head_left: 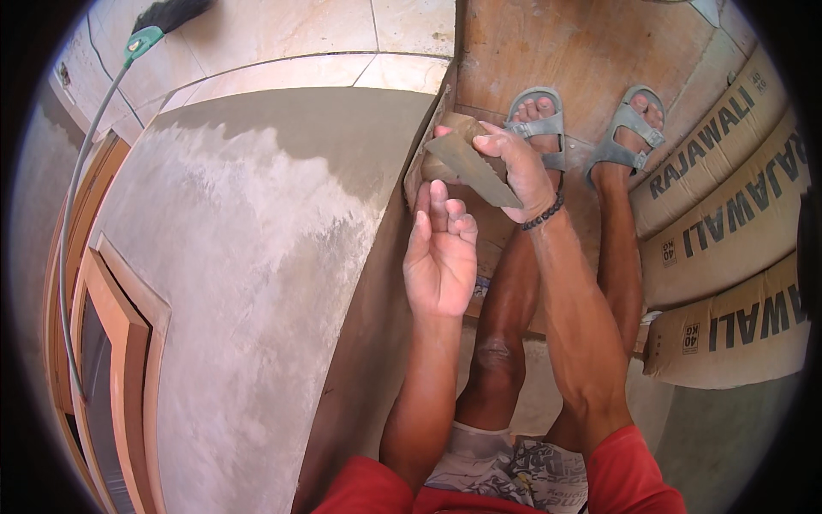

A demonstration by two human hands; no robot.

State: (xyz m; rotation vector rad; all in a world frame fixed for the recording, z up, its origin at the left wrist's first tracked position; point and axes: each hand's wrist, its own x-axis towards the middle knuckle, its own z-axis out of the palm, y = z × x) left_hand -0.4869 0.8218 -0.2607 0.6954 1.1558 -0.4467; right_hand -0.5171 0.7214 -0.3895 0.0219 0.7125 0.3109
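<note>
My right hand [524,171] grips what looks like a small wooden plastering float [471,170], its narrow face smeared grey and its brown block side turned away. The thumb presses on its near side, and a beaded bracelet circles the wrist. Just below the float, my left hand [442,261] is turned palm up with its fingers loosely bent and apart, holding nothing. Pale dust coats the fingertips of both hands. To the left spreads a grey plastered wall [231,231], with a darker, damp-looking band [342,128] along its upper part.
Stacked paper sacks [719,248] line the right side. My sandalled feet [539,124] rest on a brown board [591,51]. Orange-brown wooden frames [120,330] stand at the far left, with a long-handled broom [141,43] beside them. Pale tiles [300,30] lie at the top.
</note>
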